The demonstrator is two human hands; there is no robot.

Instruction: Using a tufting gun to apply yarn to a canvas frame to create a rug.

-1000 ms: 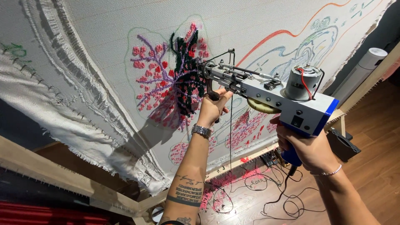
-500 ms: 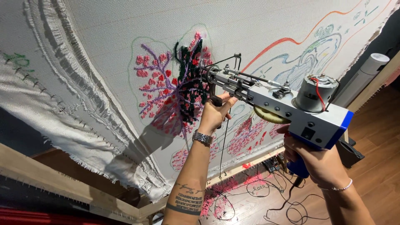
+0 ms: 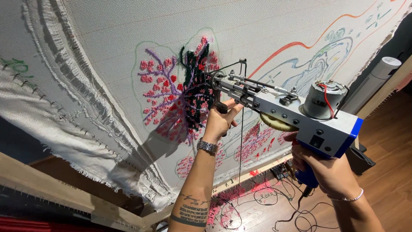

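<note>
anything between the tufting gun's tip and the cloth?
Nothing visible. The tufting gun has its tip at the dark yarn patch on the stretched cloth. The left hand holds the front handle below; the right hand grips the rear.

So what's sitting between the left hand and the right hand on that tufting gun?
In the head view, the tufting gun's yellow gear and grey body lie between left hand and right hand.

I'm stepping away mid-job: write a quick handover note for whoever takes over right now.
Left hand: grip on the front handle of the tufting gun.
Right hand: grip on the gun's blue rear handle.
Gun tip is pressed to the stretched cloth at the dark green tufting.
Done: pink and purple patches, part of the green.
Left: drawn outlines to the right are unfilled.
</note>
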